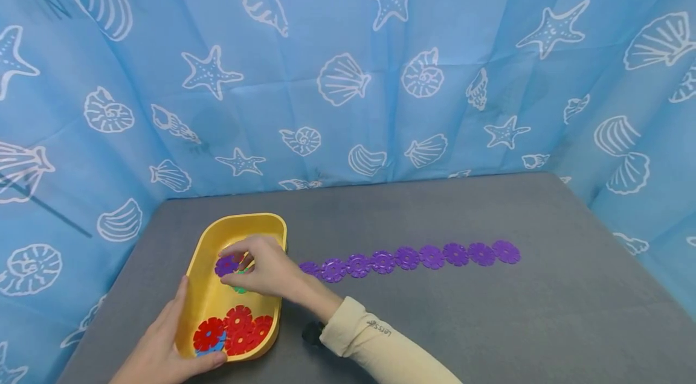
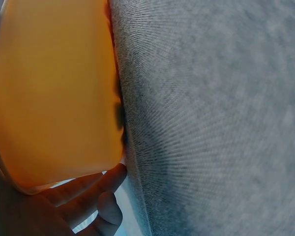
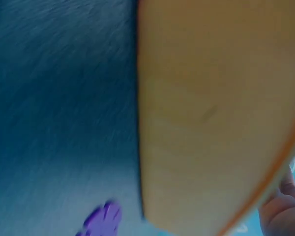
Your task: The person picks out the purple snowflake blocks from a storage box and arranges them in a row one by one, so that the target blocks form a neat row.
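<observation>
A yellow plastic bin (image 1: 196,287) stands at the left of the table, with flower-shaped discs inside. My left hand (image 1: 157,342) holds its near left corner, fingers along the outer side and thumb at the near end. Over the bin's right wall reaches my right hand (image 1: 263,266), thumb and fingers bent around a purple disc (image 1: 225,265); whether they pinch it is unclear. Partly hidden below that hand is a green disc (image 1: 240,289). Several red discs (image 1: 239,329) and a blue piece (image 1: 213,346) lie at the bin's near end.
A row of purple discs (image 1: 383,262) runs rightward from beside the bin across the grey table (image 1: 489,317). Some dark object (image 1: 312,334) lies by the right sleeve. Behind the table hangs a blue curtain (image 1: 348,124) with shell prints.
</observation>
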Demonstrator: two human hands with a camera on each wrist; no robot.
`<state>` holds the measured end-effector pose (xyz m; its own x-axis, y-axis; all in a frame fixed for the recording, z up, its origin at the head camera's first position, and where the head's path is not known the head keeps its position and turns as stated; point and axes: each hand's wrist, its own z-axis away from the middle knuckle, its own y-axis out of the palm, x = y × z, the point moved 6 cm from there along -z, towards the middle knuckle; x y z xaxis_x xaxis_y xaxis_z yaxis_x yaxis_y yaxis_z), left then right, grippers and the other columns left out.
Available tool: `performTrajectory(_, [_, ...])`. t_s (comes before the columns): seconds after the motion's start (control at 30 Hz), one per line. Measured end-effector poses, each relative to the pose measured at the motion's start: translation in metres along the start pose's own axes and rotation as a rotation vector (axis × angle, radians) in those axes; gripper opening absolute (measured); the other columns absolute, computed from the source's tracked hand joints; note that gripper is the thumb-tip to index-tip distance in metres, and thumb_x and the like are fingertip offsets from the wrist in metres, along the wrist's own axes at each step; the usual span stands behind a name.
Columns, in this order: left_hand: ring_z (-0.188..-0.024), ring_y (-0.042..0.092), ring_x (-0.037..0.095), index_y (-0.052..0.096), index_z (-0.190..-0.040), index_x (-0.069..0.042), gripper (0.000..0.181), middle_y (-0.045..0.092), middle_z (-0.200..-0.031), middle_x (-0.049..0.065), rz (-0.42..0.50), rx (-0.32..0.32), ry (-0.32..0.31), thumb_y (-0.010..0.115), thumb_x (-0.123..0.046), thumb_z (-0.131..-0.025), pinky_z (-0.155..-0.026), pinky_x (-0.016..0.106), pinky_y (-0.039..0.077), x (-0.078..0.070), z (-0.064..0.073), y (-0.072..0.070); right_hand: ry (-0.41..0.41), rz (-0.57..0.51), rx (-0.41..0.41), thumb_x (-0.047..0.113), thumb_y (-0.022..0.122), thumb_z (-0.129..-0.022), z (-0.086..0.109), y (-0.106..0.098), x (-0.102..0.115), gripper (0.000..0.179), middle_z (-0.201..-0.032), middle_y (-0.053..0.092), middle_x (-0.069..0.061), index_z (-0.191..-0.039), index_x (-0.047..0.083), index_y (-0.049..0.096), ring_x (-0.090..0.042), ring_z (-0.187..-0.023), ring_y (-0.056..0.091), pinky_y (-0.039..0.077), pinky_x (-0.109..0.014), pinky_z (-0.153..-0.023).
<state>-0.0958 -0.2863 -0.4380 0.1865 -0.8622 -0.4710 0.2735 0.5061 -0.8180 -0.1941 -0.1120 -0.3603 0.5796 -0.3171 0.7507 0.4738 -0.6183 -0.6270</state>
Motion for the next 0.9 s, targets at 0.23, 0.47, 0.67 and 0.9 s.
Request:
performTrajectory(0.23, [-0.12, 0.056, 0.035, -0.023, -0.16, -0.011, 0.147, 0.038, -0.149, 0.029, -0.018, -0.005, -0.012, 0.079, -0.069, -0.072, -0.086, 0.048, 0.063, 0.001, 0.0, 0.001, -0.003, 0.162, 0.042, 0.023, 0.077, -0.093, -0.011, 0.027, 0.005, 0.037, -0.108, 0.076, 0.002, -0.129, 0.014, 0.072, 0.0, -0.094, 0.068, 0.046, 0.0, -0.073])
performTrajectory(0.47, [-0.12, 0.054, 0.036, -0.022, -0.161, -0.009, 0.144, 0.039, -0.148, 0.03, -0.018, -0.006, -0.001, 0.079, -0.066, -0.075, -0.085, 0.047, 0.063, 0.002, 0.0, 0.0, 0.12, 0.229, 0.032, 0.028, 0.079, -0.091, -0.015, 0.035, -0.007, 0.039, -0.112, 0.074, 0.007, -0.128, 0.02, 0.072, 0.0, -0.099, 0.066, 0.047, -0.004, -0.077])
performTrajectory(0.67, [-0.12, 0.054, 0.033, -0.025, -0.16, -0.012, 0.147, 0.039, -0.147, 0.027, -0.01, 0.012, -0.024, 0.079, -0.067, -0.073, -0.085, 0.045, 0.063, 0.004, -0.001, -0.001, 0.279, 0.235, 0.04, 0.034, 0.082, -0.087, -0.019, 0.036, -0.017, 0.04, -0.113, 0.07, 0.008, -0.126, 0.025, 0.074, 0.002, -0.094, 0.053, 0.047, -0.01, -0.076])
performTrajectory(0.9, [-0.119, 0.054, 0.031, -0.024, -0.16, -0.012, 0.149, 0.037, -0.149, 0.027, -0.005, 0.026, -0.06, 0.079, -0.07, -0.071, -0.085, 0.043, 0.064, 0.001, -0.001, 0.0, 0.469, 0.3, 0.071, 0.037, 0.083, -0.085, -0.018, 0.041, -0.025, 0.041, -0.117, 0.061, 0.008, -0.124, 0.032, 0.074, -0.003, -0.094, 0.052, 0.054, -0.017, -0.084])
